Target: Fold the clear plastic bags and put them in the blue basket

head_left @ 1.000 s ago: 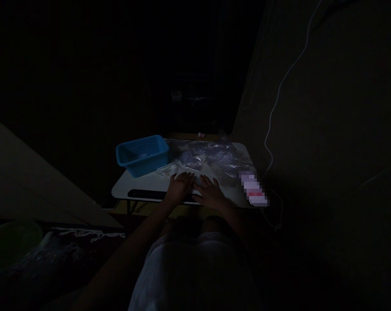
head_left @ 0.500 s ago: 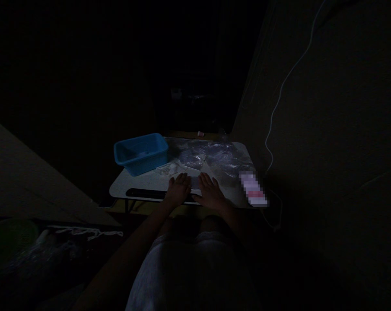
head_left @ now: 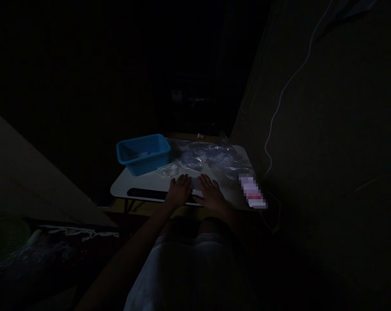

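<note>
My left hand [head_left: 180, 190] lies flat, fingers stretched forward, near the front edge of a small white table [head_left: 146, 183]. Beside it my right hand [head_left: 210, 192] is also flat, its thumb pointing inward. Between and partly under both hands is a small pale, see-through sheet [head_left: 195, 184], perhaps plastic; its outer edges are hidden by the fingers. Just beyond my left hand sits a whitish crumpled bundle [head_left: 171, 169], too dim to name. Clear plastic wrapping [head_left: 214, 156] spreads over the far part of the table.
A blue plastic basin [head_left: 145, 163] stands at the table's left rear. At the right edge lies a blurred-out phone-like object [head_left: 252, 191]. A black slot [head_left: 146, 193] runs along the front edge. A white cable [head_left: 281, 93] hangs down the right wall. The room is very dark.
The view has shifted slightly. Both hands stay flat on the pale sheet, with hardly any visible movement.
</note>
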